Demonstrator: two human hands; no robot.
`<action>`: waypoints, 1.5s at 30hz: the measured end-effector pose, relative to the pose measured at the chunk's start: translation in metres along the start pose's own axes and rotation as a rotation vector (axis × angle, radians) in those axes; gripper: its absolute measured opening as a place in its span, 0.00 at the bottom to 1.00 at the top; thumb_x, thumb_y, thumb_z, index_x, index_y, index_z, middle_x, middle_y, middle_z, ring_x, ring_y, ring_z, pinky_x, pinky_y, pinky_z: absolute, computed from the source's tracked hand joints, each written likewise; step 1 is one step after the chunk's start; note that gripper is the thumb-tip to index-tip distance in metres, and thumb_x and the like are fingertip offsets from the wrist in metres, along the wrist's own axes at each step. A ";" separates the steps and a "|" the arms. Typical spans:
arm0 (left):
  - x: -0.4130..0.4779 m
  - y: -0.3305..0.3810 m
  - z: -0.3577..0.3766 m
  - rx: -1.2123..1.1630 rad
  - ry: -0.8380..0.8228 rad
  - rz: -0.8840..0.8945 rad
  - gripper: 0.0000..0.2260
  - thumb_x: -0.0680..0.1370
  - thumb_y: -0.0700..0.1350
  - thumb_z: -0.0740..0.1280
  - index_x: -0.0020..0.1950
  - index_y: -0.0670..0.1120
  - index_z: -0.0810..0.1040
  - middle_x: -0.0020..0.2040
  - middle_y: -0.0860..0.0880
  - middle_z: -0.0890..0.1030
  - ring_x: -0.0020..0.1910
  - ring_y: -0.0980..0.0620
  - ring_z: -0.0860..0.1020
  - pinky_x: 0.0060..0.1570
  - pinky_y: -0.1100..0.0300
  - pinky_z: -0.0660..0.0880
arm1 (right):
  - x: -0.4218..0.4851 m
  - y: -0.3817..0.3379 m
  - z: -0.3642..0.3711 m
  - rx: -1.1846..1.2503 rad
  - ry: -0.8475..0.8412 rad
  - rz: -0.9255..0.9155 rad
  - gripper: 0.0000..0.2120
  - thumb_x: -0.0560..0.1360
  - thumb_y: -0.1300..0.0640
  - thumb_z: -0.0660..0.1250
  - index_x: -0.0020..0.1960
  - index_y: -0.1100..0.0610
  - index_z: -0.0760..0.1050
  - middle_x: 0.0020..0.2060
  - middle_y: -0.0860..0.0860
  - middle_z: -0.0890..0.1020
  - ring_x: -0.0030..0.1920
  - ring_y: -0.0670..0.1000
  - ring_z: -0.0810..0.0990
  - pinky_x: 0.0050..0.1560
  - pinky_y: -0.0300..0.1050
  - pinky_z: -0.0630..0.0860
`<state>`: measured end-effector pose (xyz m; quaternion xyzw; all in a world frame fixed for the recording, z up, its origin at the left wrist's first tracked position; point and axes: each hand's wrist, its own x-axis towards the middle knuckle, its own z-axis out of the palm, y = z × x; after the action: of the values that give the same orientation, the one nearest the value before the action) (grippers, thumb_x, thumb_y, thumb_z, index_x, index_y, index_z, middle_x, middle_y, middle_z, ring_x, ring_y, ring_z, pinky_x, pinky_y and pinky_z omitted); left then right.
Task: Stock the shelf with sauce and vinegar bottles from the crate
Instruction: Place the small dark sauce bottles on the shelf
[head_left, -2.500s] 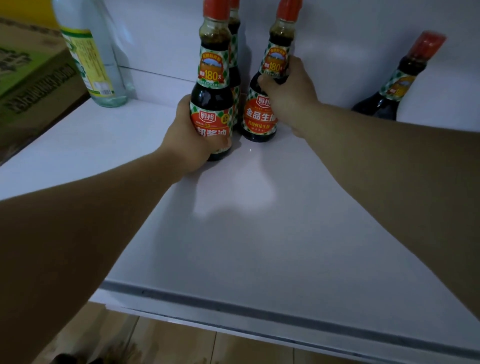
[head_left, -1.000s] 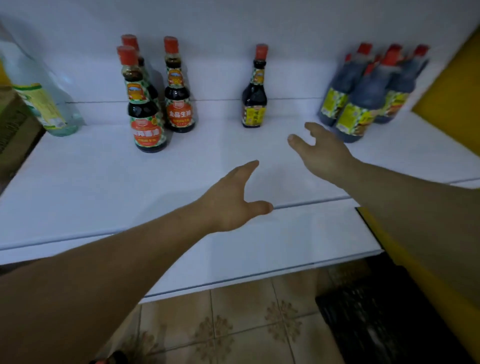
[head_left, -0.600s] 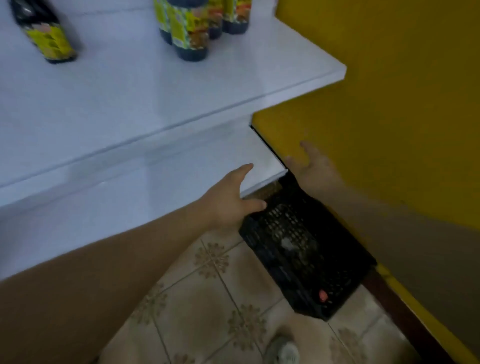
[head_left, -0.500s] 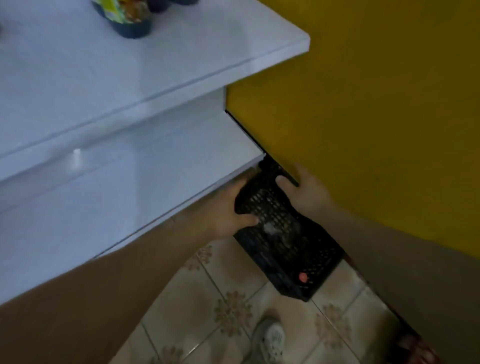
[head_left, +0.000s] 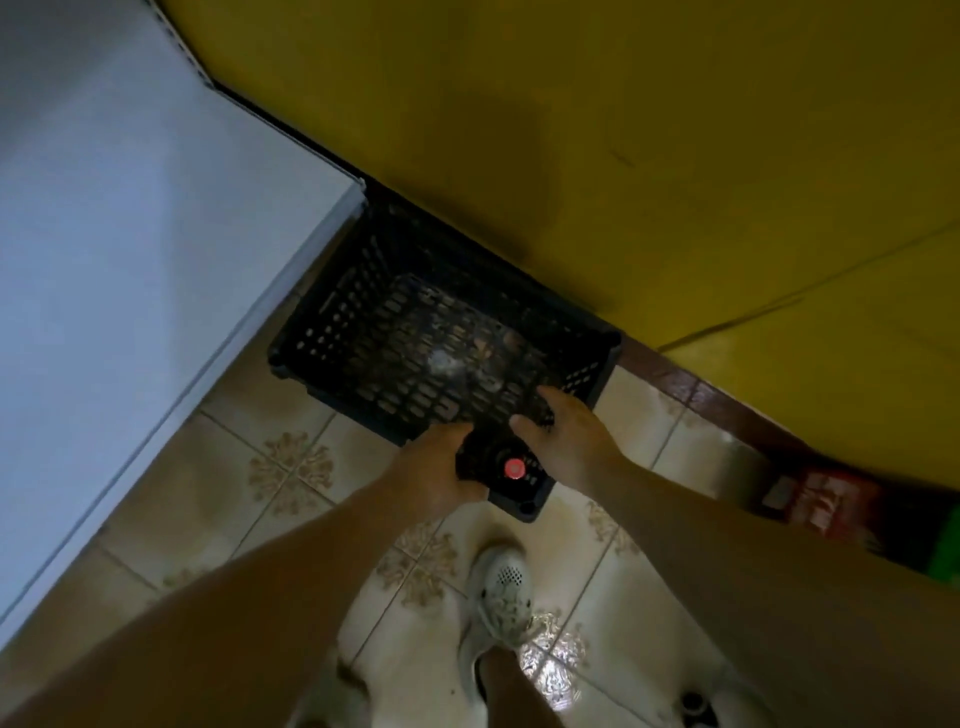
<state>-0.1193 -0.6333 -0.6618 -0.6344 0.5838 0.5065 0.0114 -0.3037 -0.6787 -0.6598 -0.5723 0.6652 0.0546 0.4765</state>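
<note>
A black plastic crate sits on the tiled floor, between the white shelf unit and the yellow wall. In its near corner stands one dark bottle with a red cap, seen from above. My left hand curls round the left side of this bottle. On the bottle's right, my right hand has its fingers spread, reaching into the crate; whether it touches the bottle is unclear. The rest of the crate's lattice bottom looks bare. No shelf bottles are in view.
The yellow wall runs behind the crate, with a dark skirting strip along the floor. A red and green package lies by the wall at right. My white shoe stands just in front of the crate.
My view swung from the shelf down to the floor. Both hands dropped from the shelf into the crate's near corner, and the left hand closed round the red-capped bottle.
</note>
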 end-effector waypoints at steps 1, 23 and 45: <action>0.006 -0.004 0.007 0.059 -0.004 0.007 0.29 0.70 0.51 0.72 0.69 0.49 0.67 0.66 0.48 0.71 0.65 0.47 0.70 0.60 0.55 0.68 | 0.007 0.006 0.007 0.025 0.002 0.007 0.35 0.76 0.36 0.61 0.77 0.51 0.56 0.74 0.54 0.62 0.71 0.58 0.65 0.66 0.50 0.67; 0.060 -0.081 0.051 0.528 -0.169 0.132 0.36 0.73 0.64 0.62 0.76 0.51 0.54 0.76 0.49 0.57 0.76 0.49 0.51 0.72 0.46 0.42 | 0.060 0.053 0.090 -0.655 -0.187 -0.093 0.19 0.78 0.57 0.64 0.68 0.58 0.67 0.59 0.58 0.78 0.56 0.60 0.78 0.52 0.51 0.76; -0.190 0.105 -0.176 -0.519 0.072 0.390 0.38 0.60 0.57 0.77 0.62 0.75 0.60 0.54 0.73 0.71 0.51 0.67 0.77 0.44 0.66 0.77 | -0.225 -0.223 -0.133 0.701 0.721 -0.426 0.21 0.72 0.38 0.63 0.61 0.43 0.66 0.44 0.35 0.77 0.43 0.38 0.78 0.36 0.36 0.75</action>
<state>-0.0504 -0.6352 -0.3908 -0.5099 0.5459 0.6081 -0.2686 -0.2226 -0.6775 -0.3258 -0.4837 0.6342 -0.4675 0.3811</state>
